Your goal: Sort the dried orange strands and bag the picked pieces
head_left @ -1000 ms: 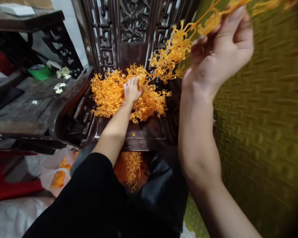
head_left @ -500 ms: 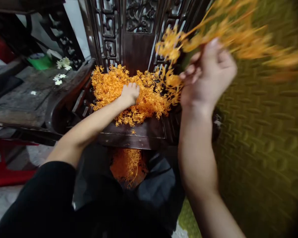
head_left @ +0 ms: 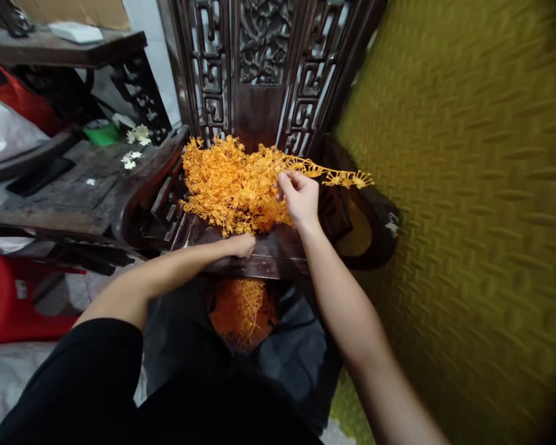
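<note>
A tangled heap of orange plastic-looking flower sprigs lies on the dark wooden chair seat. At the heap's right side my right hand is closed, thumb and fingers pinching an orange flower sprig. That sprig's thin stem and spidery flowers stretch out to the right of the hand. My left hand is closed in a fist low on the seat, just in front of the heap. Whatever its fingers hold, if anything, is hidden.
Carved openwork forms the chair back. Between the legs below, an orange container holds more sprigs. At left stand a wooden bench with white flowers and a red stool. A yellow-green patterned mat rises at right.
My right hand has come down and left to the heap; the larger blurred orange bunch is gone from it. My left hand has moved off the heap down to the seat's front.
</note>
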`<state>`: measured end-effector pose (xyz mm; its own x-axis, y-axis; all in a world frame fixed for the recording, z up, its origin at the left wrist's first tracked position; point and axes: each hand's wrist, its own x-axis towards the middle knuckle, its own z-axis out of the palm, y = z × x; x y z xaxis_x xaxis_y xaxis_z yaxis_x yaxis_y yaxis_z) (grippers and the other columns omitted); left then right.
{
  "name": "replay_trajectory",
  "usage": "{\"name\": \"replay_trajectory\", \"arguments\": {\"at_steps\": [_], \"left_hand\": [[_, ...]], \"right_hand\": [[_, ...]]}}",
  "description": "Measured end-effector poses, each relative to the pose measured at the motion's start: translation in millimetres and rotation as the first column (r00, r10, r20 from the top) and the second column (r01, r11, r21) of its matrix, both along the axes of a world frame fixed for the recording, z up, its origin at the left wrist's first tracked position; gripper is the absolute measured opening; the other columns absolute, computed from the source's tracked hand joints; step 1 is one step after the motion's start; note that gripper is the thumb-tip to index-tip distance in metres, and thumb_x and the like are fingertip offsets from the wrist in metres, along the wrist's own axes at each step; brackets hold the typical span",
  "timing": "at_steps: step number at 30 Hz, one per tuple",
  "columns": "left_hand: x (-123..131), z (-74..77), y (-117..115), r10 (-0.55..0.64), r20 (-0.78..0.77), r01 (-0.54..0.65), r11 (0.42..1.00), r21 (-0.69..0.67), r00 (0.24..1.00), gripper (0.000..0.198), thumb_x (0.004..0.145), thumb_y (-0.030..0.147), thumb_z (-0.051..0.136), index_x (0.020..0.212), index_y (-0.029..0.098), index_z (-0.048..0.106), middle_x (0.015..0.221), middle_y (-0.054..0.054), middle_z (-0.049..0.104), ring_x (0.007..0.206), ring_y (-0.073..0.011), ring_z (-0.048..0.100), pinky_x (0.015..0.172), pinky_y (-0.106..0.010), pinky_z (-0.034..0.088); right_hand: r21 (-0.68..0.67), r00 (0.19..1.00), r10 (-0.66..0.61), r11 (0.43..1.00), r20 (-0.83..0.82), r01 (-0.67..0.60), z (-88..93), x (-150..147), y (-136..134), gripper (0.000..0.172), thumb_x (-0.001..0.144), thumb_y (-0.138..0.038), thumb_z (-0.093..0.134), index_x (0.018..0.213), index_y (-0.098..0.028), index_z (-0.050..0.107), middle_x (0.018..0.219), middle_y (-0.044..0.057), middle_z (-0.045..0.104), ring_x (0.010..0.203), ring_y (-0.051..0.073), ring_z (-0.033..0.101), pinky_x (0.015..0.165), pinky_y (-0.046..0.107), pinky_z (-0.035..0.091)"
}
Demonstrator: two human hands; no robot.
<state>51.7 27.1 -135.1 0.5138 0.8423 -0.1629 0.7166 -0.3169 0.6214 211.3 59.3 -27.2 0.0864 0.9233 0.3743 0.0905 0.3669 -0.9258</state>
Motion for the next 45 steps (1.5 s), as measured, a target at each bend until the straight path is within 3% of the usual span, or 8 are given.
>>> {"name": "replay_trajectory", "arguments": {"at_steps": [9,16,25,29,33,37,41,45], "left_hand": [[-51.8,66.0,41.2,0.248,0.086,-0.242,0.967,-0.077,0.965,0.029,0.097,0.038,0.055,0.085,0.014,0.067,0.059,0.0,0.056,0.05,-0.0107,0.048,0.05,-0.025,0.039],[-69.0,104.3,36.6,0.416,0.688,-0.437,0.885,-0.158,0.595,0.07,0.09,0.079,0.037,0.116,0.018,0.059,0.061,0.005,0.046,0.039,-0.0062,0.026,0.04,-0.022,0.022],[-65.1,112.9,25.0,0.195,0.624,-0.35,0.927,0.134,0.757,0.037,0.084,0.049,0.071,0.103,0.018,0.07,0.086,-0.004,0.069,0.071,-0.0128,0.06,0.064,-0.025,0.047],[-64.5,116.2,22.2,0.208,0.634,-0.381,0.913,0.147,0.744,0.028,0.086,0.042,0.071,0.098,0.018,0.072,0.085,-0.004,0.069,0.071,-0.0131,0.059,0.064,-0.025,0.047],[-60.5,119.3,17.6,0.163,0.615,-0.317,0.937,0.149,0.772,0.037,0.09,0.037,0.068,0.124,0.025,0.067,0.077,0.0,0.061,0.061,-0.0111,0.052,0.055,-0.023,0.04],[-54.1,124.6,10.6,0.142,0.573,-0.31,0.928,0.208,0.807,0.035,0.092,0.037,0.064,0.125,0.024,0.068,0.083,-0.002,0.068,0.067,-0.0145,0.059,0.059,-0.027,0.047],[-50.3,132.9,2.3,0.107,0.422,-0.309,0.84,0.446,0.9,0.023,0.095,0.03,0.06,0.113,0.022,0.072,0.099,-0.004,0.076,0.077,-0.0163,0.068,0.073,-0.029,0.053],[-48.7,135.7,-3.4,0.092,0.287,-0.261,0.727,0.635,0.954,0.017,0.096,0.023,0.058,0.103,0.02,0.073,0.096,-0.003,0.078,0.08,-0.0144,0.07,0.078,-0.025,0.052]], "right_hand": [[-0.173,0.997,0.064,0.983,0.035,-0.057,4.3,16.1,-1.8,0.045,0.076,-0.059,0.073,0.088,-0.016,0.068,0.074,0.004,0.068,0.051,0.012,0.054,0.05,0.029,0.046],[-0.379,0.97,0.237,0.895,-0.045,-0.236,4.5,8.5,-6.7,0.039,0.075,-0.055,0.077,0.08,-0.018,0.068,0.077,0.006,0.07,0.052,0.013,0.057,0.05,0.028,0.047],[-0.387,0.765,0.381,0.903,0.519,-0.187,8.0,7.4,-10.9,0.033,0.09,-0.047,0.061,0.078,-0.019,0.071,0.064,0.004,0.067,0.056,0.018,0.06,0.059,0.031,0.044],[-0.086,0.669,0.023,0.994,0.743,0.061,10.8,14.2,-12.0,0.031,0.084,-0.047,0.069,0.072,-0.019,0.068,0.085,0.011,0.07,0.081,0.028,0.064,0.077,0.043,0.048],[0.311,0.712,-0.31,0.941,0.63,0.135,20.6,8.2,-21.0,0.023,0.088,-0.045,0.068,0.085,-0.021,0.067,0.107,0.014,0.066,0.108,0.034,0.058,0.092,0.051,0.047],[0.282,0.821,0.011,0.936,0.571,-0.208,18.4,-14.1,-24.7,0.02,0.095,-0.037,0.06,0.108,-0.022,0.067,0.122,0.011,0.068,0.121,0.029,0.057,0.105,0.049,0.042],[-0.056,0.858,0.345,0.935,0.381,-0.351,6.7,-25.7,-19.1,0.028,0.096,-0.042,0.058,0.109,-0.018,0.066,0.085,0.004,0.069,0.076,0.018,0.061,0.072,0.034,0.047],[-0.138,0.862,0.345,0.939,0.372,-0.316,10.5,-26.0,-20.9,0.03,0.097,-0.04,0.053,0.08,-0.018,0.06,0.065,-0.002,0.054,0.06,0.012,0.045,0.058,0.028,0.032]]}}
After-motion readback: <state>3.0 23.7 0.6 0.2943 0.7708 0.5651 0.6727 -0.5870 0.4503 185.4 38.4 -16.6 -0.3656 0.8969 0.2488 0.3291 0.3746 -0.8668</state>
